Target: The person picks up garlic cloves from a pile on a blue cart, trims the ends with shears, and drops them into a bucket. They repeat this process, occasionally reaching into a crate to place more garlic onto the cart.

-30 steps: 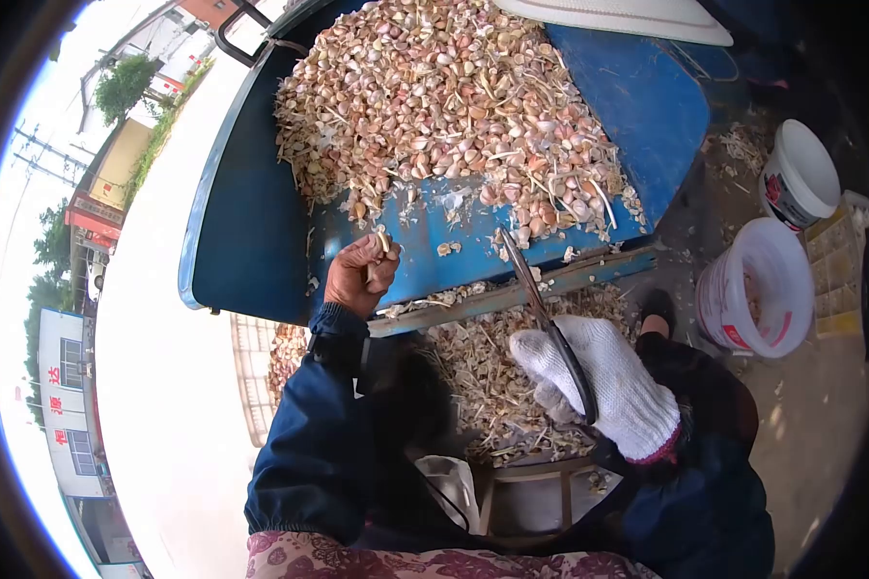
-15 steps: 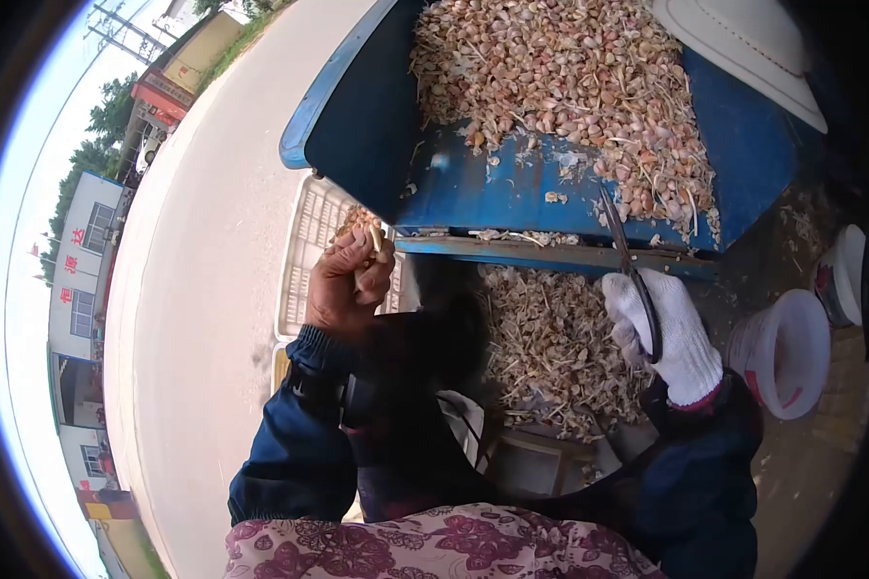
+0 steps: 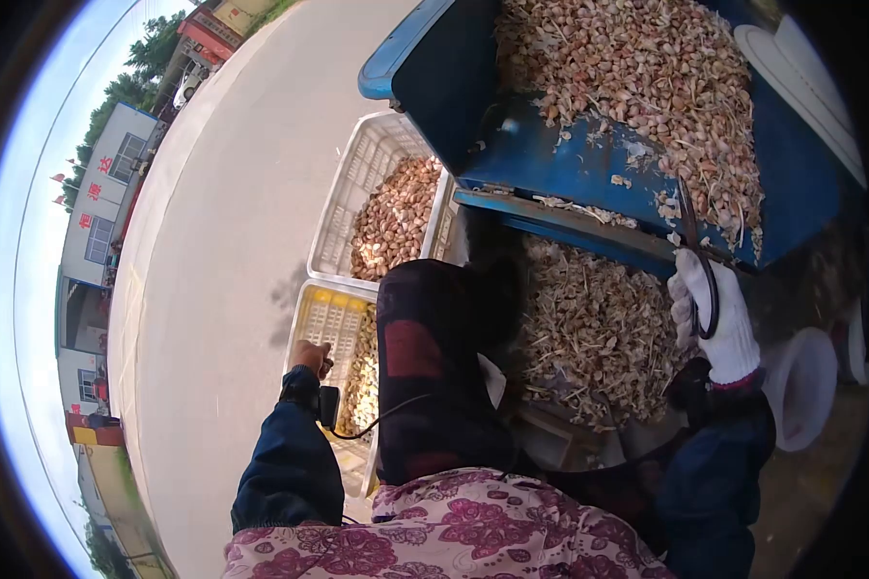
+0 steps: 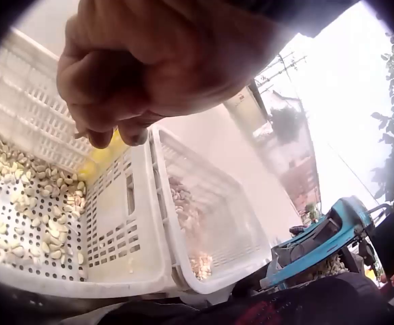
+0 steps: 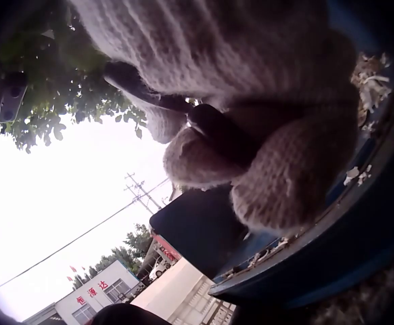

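Note:
My bare left hand [image 3: 311, 357] hangs over a basket [image 3: 304, 314] of pale peeled garlic cloves [image 4: 55, 233]. In the left wrist view its fingers are curled, and a small pale tip of a garlic clove [image 4: 80, 135] shows at the fingertips; the rest is hidden. My right hand [image 3: 719, 314], in a white knitted glove, grips dark scissors [image 3: 688, 217] by the handles. Their blades point over the front lip of a blue metal bin [image 3: 526, 159], close to a heap of unpeeled garlic cloves [image 3: 637, 87].
Beyond the left hand stands a white basket [image 3: 338, 207] of pinkish cloves [image 3: 396, 217]. Dry skins and stalks [image 3: 599, 328] are heaped below the bin. A straw-coloured hat [image 3: 792, 87] lies on the bin's right side, and a white bucket [image 3: 801, 391] stands at the right.
My left hand has moved from the bin's front, down and left, to the basket of peeled cloves. The head view has swung left. The right hand keeps holding the scissors near the bin's lip.

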The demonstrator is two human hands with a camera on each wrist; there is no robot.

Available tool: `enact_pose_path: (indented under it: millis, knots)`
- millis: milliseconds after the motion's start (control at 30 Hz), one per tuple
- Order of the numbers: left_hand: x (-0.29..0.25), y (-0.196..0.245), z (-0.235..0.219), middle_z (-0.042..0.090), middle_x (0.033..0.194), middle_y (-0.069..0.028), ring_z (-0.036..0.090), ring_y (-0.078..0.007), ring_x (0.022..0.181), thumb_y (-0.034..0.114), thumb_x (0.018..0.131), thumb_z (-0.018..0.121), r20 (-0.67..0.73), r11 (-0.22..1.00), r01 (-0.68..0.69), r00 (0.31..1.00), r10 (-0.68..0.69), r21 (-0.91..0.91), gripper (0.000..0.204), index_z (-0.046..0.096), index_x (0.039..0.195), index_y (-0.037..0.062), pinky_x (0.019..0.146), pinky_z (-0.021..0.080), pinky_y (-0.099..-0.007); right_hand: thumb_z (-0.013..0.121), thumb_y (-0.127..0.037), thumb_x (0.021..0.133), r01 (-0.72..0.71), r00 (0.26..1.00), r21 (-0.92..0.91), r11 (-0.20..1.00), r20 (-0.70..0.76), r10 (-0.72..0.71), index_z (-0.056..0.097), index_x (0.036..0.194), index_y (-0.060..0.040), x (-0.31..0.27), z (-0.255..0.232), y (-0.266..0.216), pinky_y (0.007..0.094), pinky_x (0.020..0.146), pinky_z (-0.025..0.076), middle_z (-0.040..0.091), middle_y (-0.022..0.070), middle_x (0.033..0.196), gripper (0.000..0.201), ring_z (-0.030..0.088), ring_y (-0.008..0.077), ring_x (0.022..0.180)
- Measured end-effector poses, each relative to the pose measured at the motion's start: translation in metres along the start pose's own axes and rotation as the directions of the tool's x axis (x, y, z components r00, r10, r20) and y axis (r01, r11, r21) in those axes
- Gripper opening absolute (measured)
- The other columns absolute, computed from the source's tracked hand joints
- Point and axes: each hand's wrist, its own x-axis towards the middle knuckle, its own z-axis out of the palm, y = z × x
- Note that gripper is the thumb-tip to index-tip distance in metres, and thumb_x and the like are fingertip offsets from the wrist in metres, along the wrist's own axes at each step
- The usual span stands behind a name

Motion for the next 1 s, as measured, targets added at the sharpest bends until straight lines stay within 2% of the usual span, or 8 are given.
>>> enact_pose_path:
  millis: [267,367,533,633,733,900,967,1000]
  knots:
    - [0.14,-0.077,0.023,0.047,0.047,-0.0059,0.044,-0.0168,0.035,0.02,0.086,0.07,-0.097,0.861,-0.187,0.96,0.262,0.473,0.034,0.053,0.062,0.0026,0.034,0.032,-0.0338,0.063,-0.048,0.089,-0.048,0.999,-0.046,0.998,-0.003,0.048,0.053,0.08,-0.0082,0.0,-0.009,-0.009,0.018,0.037,0.033,0.044,-0.0063,0.061,0.043,0.042,0.0009,0.046]
    - [0.095,0.023,0.037,0.055,0.057,-0.0102,0.051,-0.0196,0.04,0.026,0.083,0.073,-0.138,0.967,-0.236,0.965,0.222,-0.096,0.034,0.055,0.072,-0.0004,0.036,0.036,-0.0332,0.065,-0.045,0.089,-0.041,0.999,-0.042,0.998,0.023,0.042,0.052,0.076,-0.0089,0.004,-0.008,-0.011,0.0195,0.038,0.034,0.044,-0.0052,0.06,0.041,0.042,0.0032,0.045]
    - [0.042,0.205,0.072,0.056,0.112,-0.0263,0.06,-0.0411,0.101,0.033,0.082,0.071,-0.046,0.934,-0.342,0.936,0.348,0.1,0.052,0.054,0.11,-0.0081,0.063,0.059,-0.0535,0.067,-0.042,0.089,-0.119,0.992,0.028,0.993,0.041,0.117,0.053,0.078,-0.0082,0.008,-0.01,-0.012,0.0202,0.041,0.035,0.045,-0.0042,0.06,0.038,0.045,0.0048,0.048]
    - [-0.005,0.306,0.114,0.057,0.114,-0.0249,0.063,-0.0393,0.101,0.031,0.085,0.067,0.401,0.841,-0.536,0.787,0.468,0.07,0.049,0.055,0.111,-0.0091,0.063,0.061,-0.0508,0.067,-0.04,0.089,-0.084,0.996,0.035,0.996,-0.039,0.085,0.054,0.081,-0.007,0.009,-0.01,-0.013,0.0201,0.042,0.039,0.046,-0.0031,0.059,0.036,0.047,0.0049,0.049]
    - [-0.091,0.369,0.184,0.066,0.076,-0.0174,0.071,-0.0266,0.064,0.015,0.087,0.064,0.638,0.718,-0.661,0.46,0.617,-0.218,0.029,0.061,0.096,-0.0115,0.047,0.058,-0.0314,0.067,-0.04,0.089,-0.106,0.991,0.025,0.994,-0.083,0.108,0.054,0.083,-0.0061,0.01,-0.014,-0.02,0.0204,0.041,0.04,0.049,-0.002,0.059,0.036,0.049,0.005,0.048]
    - [-0.091,0.448,0.31,0.069,0.085,-0.0171,0.069,-0.0256,0.067,0.021,0.08,0.069,0.255,0.459,-0.883,0.424,0.869,-0.095,0.035,0.067,0.107,-0.0006,0.06,0.057,-0.0337,0.07,-0.036,0.087,-0.119,0.985,0.056,0.991,-0.117,0.125,0.059,0.087,-0.0032,0.016,-0.021,-0.014,0.0204,0.043,0.043,0.055,0.0015,0.061,0.035,0.053,0.0072,0.05]
    - [-0.067,0.471,0.355,0.066,0.102,-0.0249,0.067,-0.0321,0.092,0.031,0.08,0.068,-0.092,0.049,-0.965,0.026,0.995,0.256,0.046,0.063,0.117,0.0023,0.081,0.052,-0.0403,0.071,-0.033,0.087,-0.159,0.984,0.044,0.986,-0.077,0.162,0.059,0.089,-0.0027,0.018,-0.027,-0.015,0.0212,0.044,0.044,0.056,0.0023,0.062,0.032,0.054,0.0086,0.05]
    - [-0.054,0.487,0.371,0.057,0.121,-0.0286,0.056,-0.0354,0.114,0.04,0.081,0.067,-0.063,0.172,-0.969,0.163,0.985,0.176,0.058,0.058,0.125,0.0037,0.096,0.044,-0.0425,0.072,-0.029,0.086,-0.173,0.981,0.106,0.979,-0.067,0.181,0.06,0.091,-0.0019,0.019,-0.032,-0.006,0.022,0.045,0.045,0.057,0.0035,0.065,0.03,0.055,0.01,0.051]
